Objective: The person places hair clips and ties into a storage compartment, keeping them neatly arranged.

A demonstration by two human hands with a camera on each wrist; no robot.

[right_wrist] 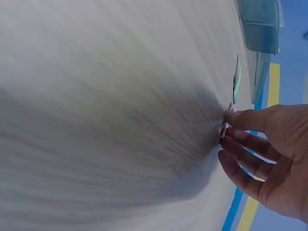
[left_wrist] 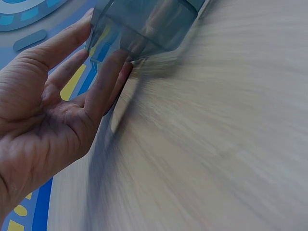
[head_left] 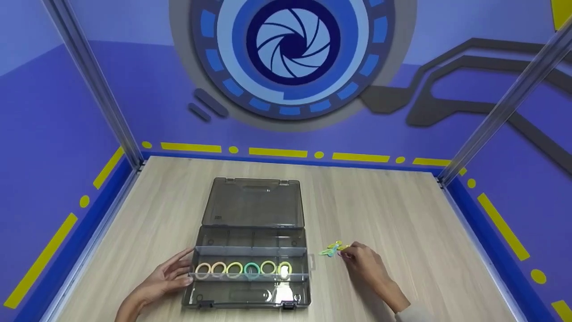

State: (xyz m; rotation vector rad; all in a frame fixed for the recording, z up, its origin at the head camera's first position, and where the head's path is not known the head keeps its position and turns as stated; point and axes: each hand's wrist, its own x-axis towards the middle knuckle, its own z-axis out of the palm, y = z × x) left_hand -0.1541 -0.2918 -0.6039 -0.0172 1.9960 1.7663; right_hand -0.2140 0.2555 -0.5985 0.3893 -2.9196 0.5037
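A smoky see-through compartment box (head_left: pixel 214 293) stands with its lid (head_left: pixel 254 203) folded back. Several pale orange, yellow and teal rings (head_left: pixel 246 269) are lined up in its middle compartment. At the box's left side my left hand (head_left: pixel 163 279) touches the wall with loosely bent fingers and thumb. Right of the box lies a small pile of yellow, green and blue clip-like pieces (head_left: pixel 331 251). My right hand (head_left: pixel 366 264) is at the pile's right edge, thumb and finger pinching a thin pinkish piece (right_wrist: pixel 223 132), largely hidden by the fingertips.
The wooden tabletop (head_left: pixel 393 210) carries the box and the pile. Blue printed panels (head_left: pixel 147 103) enclose the back and sides, with metal posts (head_left: pixel 100 85) at the rear corners. Bare dividers (head_left: pixel 237 251) split the box into rows.
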